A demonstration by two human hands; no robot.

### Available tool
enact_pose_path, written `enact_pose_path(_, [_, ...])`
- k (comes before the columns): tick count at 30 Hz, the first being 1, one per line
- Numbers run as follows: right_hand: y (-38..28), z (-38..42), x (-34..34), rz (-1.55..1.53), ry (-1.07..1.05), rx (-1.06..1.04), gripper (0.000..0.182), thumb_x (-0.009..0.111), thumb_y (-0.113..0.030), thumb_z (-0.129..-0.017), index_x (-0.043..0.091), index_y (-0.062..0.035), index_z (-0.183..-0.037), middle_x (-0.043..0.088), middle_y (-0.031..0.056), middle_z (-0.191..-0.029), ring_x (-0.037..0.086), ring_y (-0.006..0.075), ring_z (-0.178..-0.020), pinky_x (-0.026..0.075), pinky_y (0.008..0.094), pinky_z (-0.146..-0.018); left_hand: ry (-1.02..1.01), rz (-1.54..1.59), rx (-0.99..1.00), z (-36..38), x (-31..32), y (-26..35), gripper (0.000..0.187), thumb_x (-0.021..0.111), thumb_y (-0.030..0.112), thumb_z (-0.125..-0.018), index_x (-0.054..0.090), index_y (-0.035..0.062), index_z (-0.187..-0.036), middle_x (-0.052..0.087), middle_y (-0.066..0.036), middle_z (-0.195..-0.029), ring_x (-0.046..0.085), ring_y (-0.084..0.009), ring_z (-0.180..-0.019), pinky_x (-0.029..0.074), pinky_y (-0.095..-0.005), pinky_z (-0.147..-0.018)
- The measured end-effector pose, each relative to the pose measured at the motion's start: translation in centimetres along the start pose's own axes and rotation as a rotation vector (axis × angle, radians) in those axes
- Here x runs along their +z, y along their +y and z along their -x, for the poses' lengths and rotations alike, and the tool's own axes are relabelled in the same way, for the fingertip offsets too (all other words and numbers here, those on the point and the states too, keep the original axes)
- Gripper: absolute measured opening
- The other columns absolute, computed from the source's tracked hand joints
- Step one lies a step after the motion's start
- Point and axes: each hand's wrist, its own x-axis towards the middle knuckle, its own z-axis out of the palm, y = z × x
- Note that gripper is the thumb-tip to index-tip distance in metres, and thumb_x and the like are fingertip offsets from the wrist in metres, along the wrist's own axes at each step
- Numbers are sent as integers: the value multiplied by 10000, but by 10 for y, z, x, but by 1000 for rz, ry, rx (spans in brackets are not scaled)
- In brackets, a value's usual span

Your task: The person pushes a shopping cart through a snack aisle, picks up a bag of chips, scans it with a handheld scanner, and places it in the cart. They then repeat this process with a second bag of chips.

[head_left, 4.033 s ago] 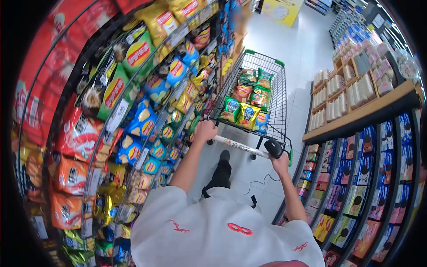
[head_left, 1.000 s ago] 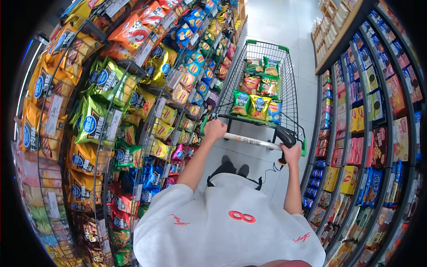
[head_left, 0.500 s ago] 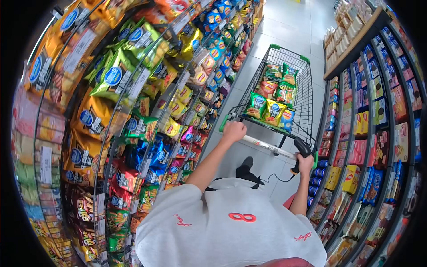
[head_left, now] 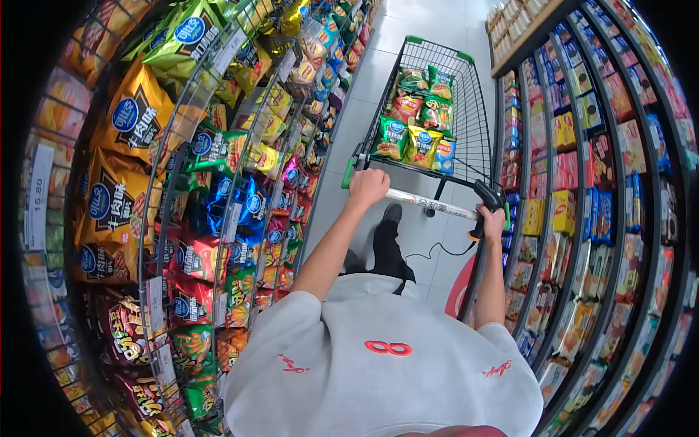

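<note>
My left hand [head_left: 370, 186] is closed around the left end of the white handle [head_left: 429, 204] of a shopping cart [head_left: 473, 109]. At the handle's right end my right hand [head_left: 494, 223] is wrapped round a black handheld scanner [head_left: 490, 194] with orange trim and a cord. Whether those fingers also grip the handle is hidden. In the black wire cart lie several snack bags: a green bag [head_left: 392, 138] and a yellow bag [head_left: 421, 146] near the handle, a blue pack [head_left: 444, 156] beside them, and a red bag [head_left: 405, 109] farther in.
On the left, a wire rack [head_left: 164, 218] full of chip bags runs along the aisle. Shelves [head_left: 575, 240] of boxed and packaged snacks line the right side, close to the cart. Pale floor tiles [head_left: 408, 22] stretch ahead. The scanner's cord [head_left: 440, 247] hangs towards my body.
I have walked forward along the aisle with the cart, and a foot now shows farther out in front. Shelf goods have slid back past me. Both hands keep their hold.
</note>
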Motion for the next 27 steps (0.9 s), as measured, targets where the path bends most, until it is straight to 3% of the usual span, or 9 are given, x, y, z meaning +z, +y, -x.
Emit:
enact_pose_path(12, [25,150,5,-37,10,4,263,751,-274,-736,715,-15,-763,664,80,-636,638,178,-605,494,347,-628,84,-4,-2,143,-6,-26,352,577,320,-894,733,43,-742,693,-200,-732,682,-406,-692,558,-505,-694])
enact_pose_path(15, [21,183,5,-36,-12,19,277,750,-271,-735,732,-11,-827,686,91,-668,658,186,-637,504,352,-658,106,12,-35,171,-7,-33,357,580,325,-897,721,41,-734,682,-206,-727,668,-415,-682,536,-524,-678])
enact_pose_path(18, [19,208,6,-12,-40,10,261,751,-278,-739,748,-56,-877,704,89,-716,683,183,-683,511,353,-681,87,9,-96,193,-16,-32,358,594,335,-882,715,41,-717,680,-208,-726,668,-416,-684,537,-528,-677])
enact_pose_path(22, [-13,247,7,52,42,-6,253,753,-301,-741,757,-62,-822,690,84,-664,680,203,-637,499,350,-644,63,-33,-151,217,-19,-41,350,596,332,-873,731,37,-742,699,-202,-766,686,-408,-753,548,-511,-738])
enact_pose_path(23, [3,251,14,-4,15,-15,269,755,-322,-743,764,-66,-825,693,102,-666,687,229,-636,499,360,-639,68,-36,-160,221,-20,-43,347,598,331,-869,730,37,-739,698,-204,-767,687,-407,-756,548,-511,-739])
enact_pose_path(27, [17,274,24,275,-79,8,438,772,-441,-714,743,-8,-776,639,188,-604,669,342,-601,493,444,-616,63,-91,-194,237,-22,-57,327,608,323,-843,733,38,-743,695,-216,-774,688,-404,-764,549,-505,-753])
